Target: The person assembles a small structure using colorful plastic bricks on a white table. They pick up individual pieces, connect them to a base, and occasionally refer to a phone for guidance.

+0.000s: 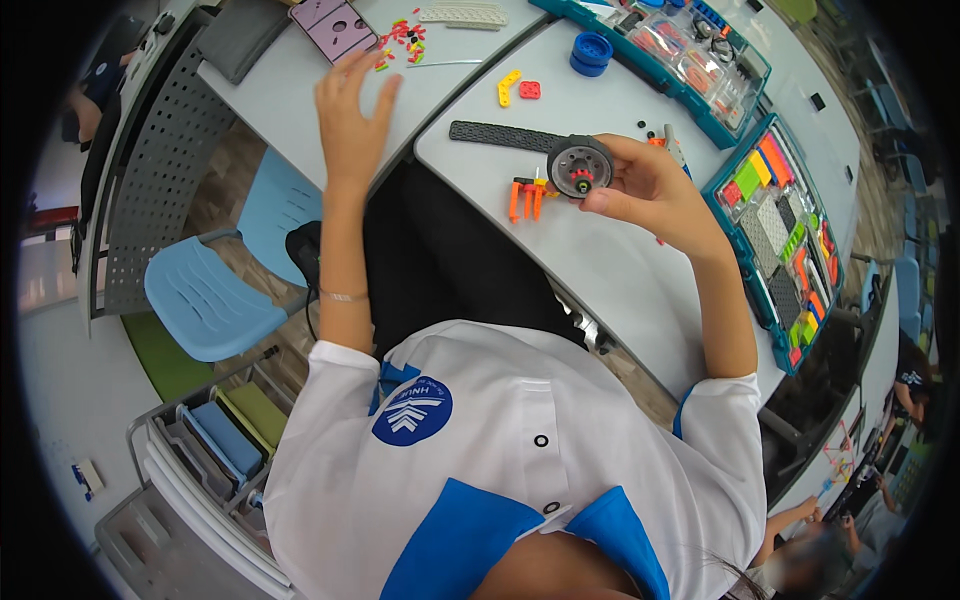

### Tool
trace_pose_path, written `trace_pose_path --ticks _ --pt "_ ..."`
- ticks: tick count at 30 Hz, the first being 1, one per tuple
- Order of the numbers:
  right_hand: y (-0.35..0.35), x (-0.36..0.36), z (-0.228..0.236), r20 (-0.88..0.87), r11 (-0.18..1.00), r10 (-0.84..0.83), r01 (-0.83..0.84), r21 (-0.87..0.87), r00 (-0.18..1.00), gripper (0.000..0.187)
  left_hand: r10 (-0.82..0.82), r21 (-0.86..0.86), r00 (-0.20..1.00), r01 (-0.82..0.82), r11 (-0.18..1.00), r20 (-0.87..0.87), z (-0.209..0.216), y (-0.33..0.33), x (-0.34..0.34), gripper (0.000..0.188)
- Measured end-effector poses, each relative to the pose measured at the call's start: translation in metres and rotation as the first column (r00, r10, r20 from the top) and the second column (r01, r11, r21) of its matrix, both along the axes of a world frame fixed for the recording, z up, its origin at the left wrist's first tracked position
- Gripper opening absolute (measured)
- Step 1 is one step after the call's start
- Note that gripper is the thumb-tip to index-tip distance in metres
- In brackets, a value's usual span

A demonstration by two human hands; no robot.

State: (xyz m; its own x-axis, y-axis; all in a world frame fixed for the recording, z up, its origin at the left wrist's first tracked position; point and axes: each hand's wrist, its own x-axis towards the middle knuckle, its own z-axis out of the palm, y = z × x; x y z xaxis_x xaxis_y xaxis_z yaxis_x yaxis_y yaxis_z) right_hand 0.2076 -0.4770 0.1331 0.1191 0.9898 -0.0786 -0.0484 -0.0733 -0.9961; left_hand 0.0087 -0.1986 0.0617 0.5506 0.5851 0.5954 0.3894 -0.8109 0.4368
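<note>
The right hand (655, 195) had a grey-black wheel (580, 165) pinched on its near side, thumb low by the hub & fingers round the back (their tips were hidden, so can't say exactly where they pressed). The wheel was well left of the open parts case (754, 283), up over the table (610, 270). A long black perforated beam (505, 137) ran out past the wheel, on the side away from the case; whether the two were joined, couldn't tell. Orange pegs (528, 200) w/ a bit of yellow & red showed just below the beam, also left of the case.

The left hand (355, 115) was farthest left of the case, fingers loosely spread, nothing gripped as far as I could see. It was nearest a scatter of small coloured pieces (405, 40) and a flat purple item (335, 27).

Handling, my guess: wheel light, tyre rubbery & grippy, hub hard plastic, not fragile. Best hold prob. across the tyre, or tyre + hub as here, keeping off the small centre parts, which might've slipped. Beam looked stiff; approx. mid-length seemed the steadier grip, since its far end could've swung. Pegs looked small & easily dropped, so fingertips only.

Up-left of the case: a blue ring-shaped part (591, 54).
</note>
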Motion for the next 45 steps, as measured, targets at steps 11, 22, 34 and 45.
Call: trace_pose_path --ticks 11,22,34,45 --pt "0.01 0.001 -0.01 0.074 0.995 0.071 -0.066 -0.075 0.995 0.042 0.274 0.198 0.961 -0.263 0.944 -0.029 -0.06 0.153 0.007 0.036" --pt "0.012 0.004 -0.015 0.127 0.99 0.058 -0.041 -0.134 0.99 0.047 0.16 0.232 0.981 -0.182 0.955 0.111 -0.054 0.159 0.01 0.04" --pt "0.011 -0.002 -0.013 0.197 0.995 0.057 -0.039 -0.095 0.979 0.053 0.194 0.228 0.976 -0.211 0.95 0.096 -0.062 0.162 0.009 0.042" --pt "0.009 -0.009 -0.009 0.246 0.996 0.083 -0.072 -0.052 0.966 0.053 0.186 0.238 0.977 -0.207 0.949 0.106 -0.065 0.162 0.01 0.039"
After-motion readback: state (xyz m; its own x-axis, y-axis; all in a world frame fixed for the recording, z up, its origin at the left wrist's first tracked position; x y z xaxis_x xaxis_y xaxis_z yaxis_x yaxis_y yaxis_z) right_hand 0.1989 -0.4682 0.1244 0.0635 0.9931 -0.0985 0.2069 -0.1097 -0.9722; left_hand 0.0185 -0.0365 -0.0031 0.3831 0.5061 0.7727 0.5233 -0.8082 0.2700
